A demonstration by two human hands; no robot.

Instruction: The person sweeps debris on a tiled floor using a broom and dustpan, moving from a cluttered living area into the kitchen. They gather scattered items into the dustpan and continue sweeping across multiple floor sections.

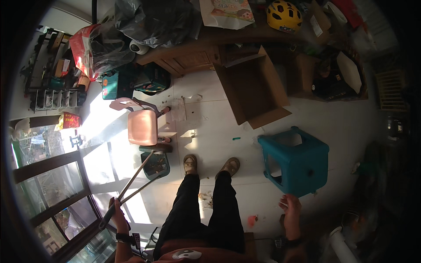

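My left hand (pixel 117 215) is closed around two long handles at the lower left. One runs up to a dark broom head (pixel 161 148), and the other leads to a dark green dustpan (pixel 161 172) resting on the floor with small debris in it. My right hand (pixel 290 210) is raised at the lower right with loosely bent fingers and nothing visible in it. Just beyond it stands a blue plastic stool (pixel 302 173) with openings in its sides. The hand appears close to the stool's near edge; whether they touch I cannot tell.
A pink chair (pixel 143 127) stands by the broom head. An open cardboard box (pixel 254 90) lies ahead, before a wooden cabinet (pixel 188 59). Crumbs (pixel 205 199) and a red scrap (pixel 252 220) lie on the floor. Windows (pixel 57 184) line the left; bags (pixel 105 50) sit at the far left.
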